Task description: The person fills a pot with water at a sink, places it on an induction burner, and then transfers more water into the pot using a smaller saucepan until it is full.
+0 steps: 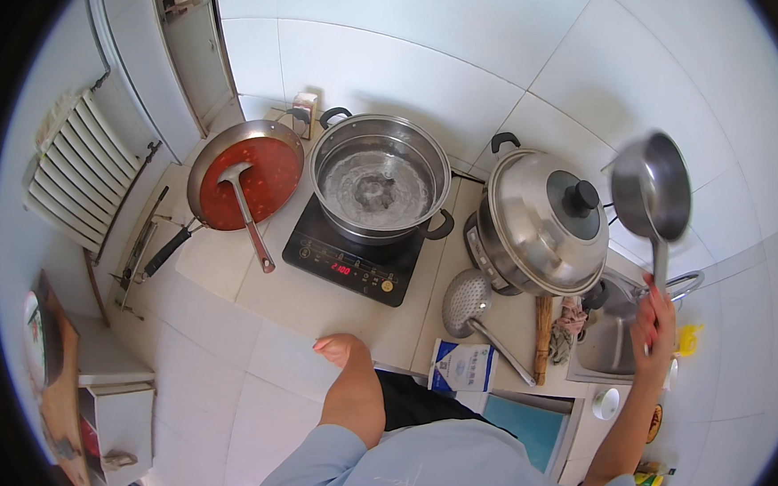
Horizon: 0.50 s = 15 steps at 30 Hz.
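Note:
My right hand [653,327] grips the handle of a stainless steel water ladle [649,187], raised above the sink side at the right. The ladle's deep bowl is tilted, and its contents cannot be made out. My left hand [339,350] hangs bent at the wrist near the counter's front edge, touching nothing I can see; its palm and most fingers are hidden. Before me, a two-handled steel pot [385,183] of clear, rippling water stands on a black induction cooker [353,265] with a lit red display.
Left of the pot, a wok [251,178] holds red sauce and a spatula [247,211]. A lidded electric pot [541,220] stands right. Nearer lie a skimmer [469,305], a printed packet [462,367], a bundled-stick brush [542,340] and a cloth [565,332], beside the sink [605,337].

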Available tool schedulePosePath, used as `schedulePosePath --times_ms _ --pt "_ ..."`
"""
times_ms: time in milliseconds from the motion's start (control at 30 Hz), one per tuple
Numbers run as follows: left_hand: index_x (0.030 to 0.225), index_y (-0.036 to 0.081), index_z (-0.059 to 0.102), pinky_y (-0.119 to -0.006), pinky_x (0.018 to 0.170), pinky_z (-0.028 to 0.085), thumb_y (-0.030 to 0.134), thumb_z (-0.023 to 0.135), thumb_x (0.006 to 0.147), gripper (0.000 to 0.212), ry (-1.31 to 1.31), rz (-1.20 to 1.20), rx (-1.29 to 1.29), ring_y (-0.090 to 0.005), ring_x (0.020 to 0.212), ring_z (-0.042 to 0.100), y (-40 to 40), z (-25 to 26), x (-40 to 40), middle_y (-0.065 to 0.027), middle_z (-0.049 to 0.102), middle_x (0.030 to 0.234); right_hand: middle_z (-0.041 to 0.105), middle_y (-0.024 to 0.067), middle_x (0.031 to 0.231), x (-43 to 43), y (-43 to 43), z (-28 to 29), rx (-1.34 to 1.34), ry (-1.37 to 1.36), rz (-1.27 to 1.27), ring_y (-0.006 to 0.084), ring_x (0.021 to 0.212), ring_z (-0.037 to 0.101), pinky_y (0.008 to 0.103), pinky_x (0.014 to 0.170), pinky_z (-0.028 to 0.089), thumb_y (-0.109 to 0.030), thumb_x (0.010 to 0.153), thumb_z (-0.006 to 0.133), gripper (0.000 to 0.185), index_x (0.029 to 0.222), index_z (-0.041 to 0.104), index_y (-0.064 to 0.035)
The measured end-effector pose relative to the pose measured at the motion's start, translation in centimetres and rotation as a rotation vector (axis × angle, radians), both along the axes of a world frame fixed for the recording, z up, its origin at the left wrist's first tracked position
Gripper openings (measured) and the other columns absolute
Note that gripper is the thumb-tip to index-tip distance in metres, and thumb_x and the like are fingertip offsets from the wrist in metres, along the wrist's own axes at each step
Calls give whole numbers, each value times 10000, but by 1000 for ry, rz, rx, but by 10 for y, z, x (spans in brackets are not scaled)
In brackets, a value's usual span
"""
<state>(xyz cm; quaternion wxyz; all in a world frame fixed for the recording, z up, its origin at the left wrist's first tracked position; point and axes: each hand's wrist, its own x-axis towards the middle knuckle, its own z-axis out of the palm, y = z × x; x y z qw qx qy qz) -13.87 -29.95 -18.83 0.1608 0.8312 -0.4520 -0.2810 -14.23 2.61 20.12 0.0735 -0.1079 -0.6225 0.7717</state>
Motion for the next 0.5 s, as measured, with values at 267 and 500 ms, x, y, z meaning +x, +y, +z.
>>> schedulePosePath --times_ms 267,500 --pt "802 55 527 -437 591 429 290 224 853 387 -72 15 -90 -350 670 540 3 -11 2 -166 575 718 332 -1 578 145 120 -74 -478 34 -158 25 359 259 143 290 239 -121 876 329 334 1179 304 17" --pt "740 67 520 -430 549 443 272 252 851 356 -95 -3 -190 -329 629 550 -3 -37 3 -165 571 663 426 8 632 180 198 -123 -663 -171 -402 31 442 335 139 359 293 -57 827 395 305 1122 383 19"
